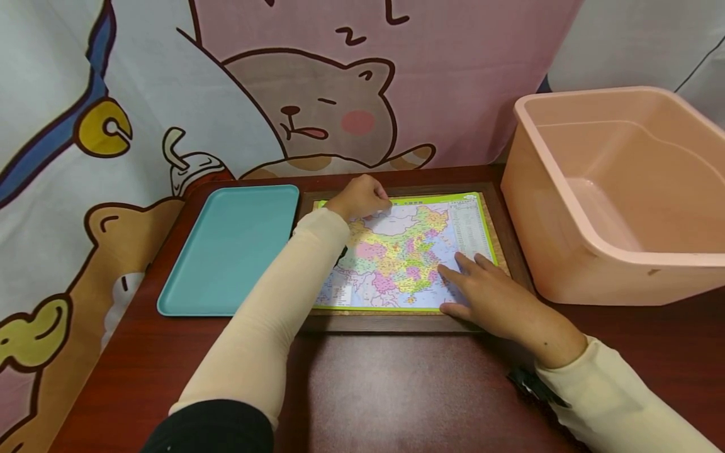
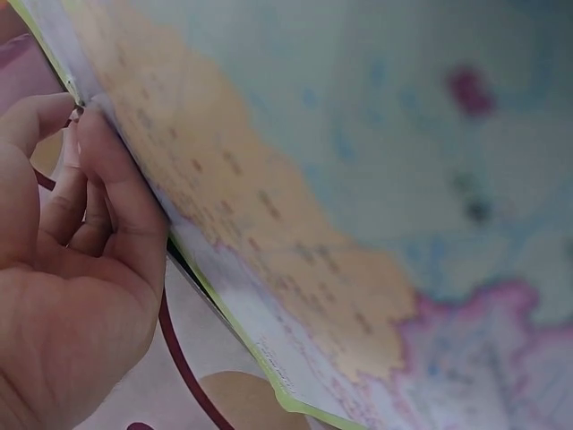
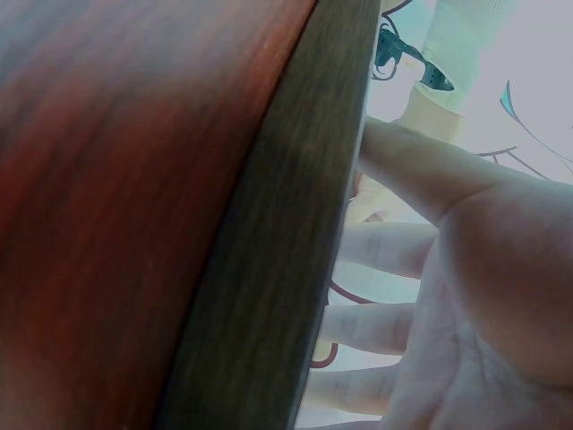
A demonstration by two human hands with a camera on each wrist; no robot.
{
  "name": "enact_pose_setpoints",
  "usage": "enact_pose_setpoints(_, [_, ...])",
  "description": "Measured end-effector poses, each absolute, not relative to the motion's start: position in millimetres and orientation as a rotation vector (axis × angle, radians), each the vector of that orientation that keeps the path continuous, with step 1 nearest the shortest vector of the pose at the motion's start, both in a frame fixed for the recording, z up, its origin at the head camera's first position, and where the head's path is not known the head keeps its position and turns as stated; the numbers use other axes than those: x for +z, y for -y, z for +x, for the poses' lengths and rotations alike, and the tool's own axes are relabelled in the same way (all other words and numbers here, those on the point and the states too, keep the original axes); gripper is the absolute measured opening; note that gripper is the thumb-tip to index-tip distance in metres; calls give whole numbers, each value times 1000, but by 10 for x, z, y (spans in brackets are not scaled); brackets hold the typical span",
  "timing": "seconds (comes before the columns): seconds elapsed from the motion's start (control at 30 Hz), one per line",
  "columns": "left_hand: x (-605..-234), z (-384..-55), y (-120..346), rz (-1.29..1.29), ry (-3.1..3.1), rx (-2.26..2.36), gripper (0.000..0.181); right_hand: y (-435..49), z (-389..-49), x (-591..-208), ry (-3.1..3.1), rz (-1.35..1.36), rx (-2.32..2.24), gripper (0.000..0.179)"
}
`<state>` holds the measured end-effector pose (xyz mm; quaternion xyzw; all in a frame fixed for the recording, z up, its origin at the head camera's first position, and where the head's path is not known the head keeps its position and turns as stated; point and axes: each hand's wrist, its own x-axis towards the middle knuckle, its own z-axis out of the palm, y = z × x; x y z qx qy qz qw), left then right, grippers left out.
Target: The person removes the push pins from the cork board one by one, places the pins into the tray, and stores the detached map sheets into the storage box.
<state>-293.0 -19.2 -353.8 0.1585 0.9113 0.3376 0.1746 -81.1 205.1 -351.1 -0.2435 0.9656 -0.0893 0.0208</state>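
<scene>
A colourful map [image 1: 370, 250] with a green border lies on a cork board with a brown wooden frame [image 1: 385, 323]. My left hand [image 1: 360, 197] is at the map's top edge, near its left part. In the left wrist view, thumb and forefinger of the left hand [image 2: 98, 233] pinch a small thing at that edge, too small and covered to identify. Fingers spread, my right hand [image 1: 493, 296] rests on the map's lower right. Seen from low down, the right hand [image 3: 483, 296] extends over the dark board frame [image 3: 269, 206].
A turquoise tray [image 1: 232, 251] lies left of the board, partly behind my left forearm. To the right stands a large pink plastic bin [image 1: 544, 214], close to the board's frame. Everything stands on a reddish-brown table [image 1: 396, 390], with a cartoon-printed cloth [image 1: 464, 82] behind it.
</scene>
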Motion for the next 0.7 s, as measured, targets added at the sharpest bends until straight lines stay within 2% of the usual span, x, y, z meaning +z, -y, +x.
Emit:
enact_pose_setpoints(0.37, [-3535, -2945, 217, 361, -2538, 1013, 16, -2059, -812, -3519, -2990, -761, -274, 62])
enact_pose_setpoints(0.7, [-3558, -2995, 282, 413, -2474, 1070, 17, -2063, -809, -3512, -2992, -779, -282, 61])
